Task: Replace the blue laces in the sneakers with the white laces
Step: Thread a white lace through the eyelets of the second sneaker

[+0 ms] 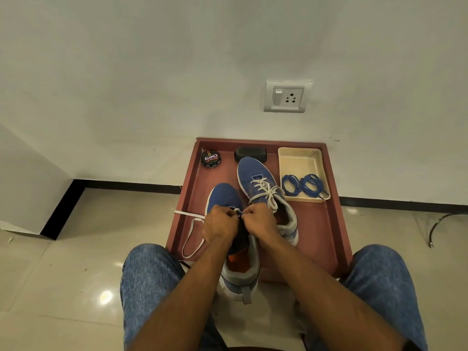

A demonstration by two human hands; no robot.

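On tray [336,224], near sneaker [225,196] toe points away; both hands [219,224] [260,220] pinch white lace [238,211].

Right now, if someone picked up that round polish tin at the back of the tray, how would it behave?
The polish tin looks small and flat, so it is probably light. It lies flat on the red tray, so a push would likely slide it. Stood on its round edge, it might roll.
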